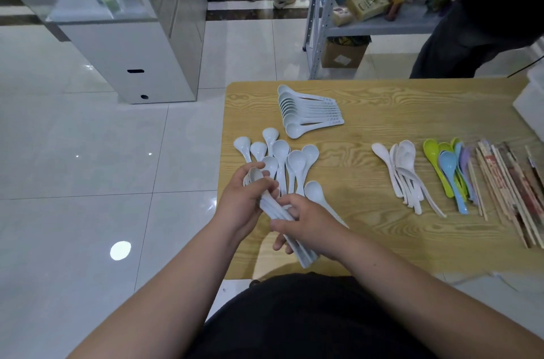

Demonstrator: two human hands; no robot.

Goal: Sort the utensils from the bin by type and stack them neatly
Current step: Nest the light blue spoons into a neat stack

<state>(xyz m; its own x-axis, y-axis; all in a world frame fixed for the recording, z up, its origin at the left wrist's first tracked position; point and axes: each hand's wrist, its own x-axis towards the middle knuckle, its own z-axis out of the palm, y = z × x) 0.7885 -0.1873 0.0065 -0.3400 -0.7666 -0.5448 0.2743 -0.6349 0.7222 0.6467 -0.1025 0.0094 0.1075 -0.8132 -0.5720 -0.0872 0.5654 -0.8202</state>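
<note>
My left hand [245, 202] grips the bowl end of a nested stack of pale blue spoons [304, 257], held just above the wooden table [368, 241] near its front left corner. My right hand [309, 224] curls round the handles of the same stack. Several loose pale blue spoons [282, 160] lie fanned out on the table just beyond my hands. A neat stacked row of spoons [306, 111] lies further back. To the right lie a pile of white spoons [404, 174], a pile of green, blue and purple spoons [449, 170] and a bundle of chopsticks [506, 185].
A white container [530, 105] sits at the table's right edge. A person in dark clothes [477, 17] stands behind the table's far right corner, in front of a metal shelf [382, 26]. A white cabinet [132, 58] stands on the tiled floor to the left.
</note>
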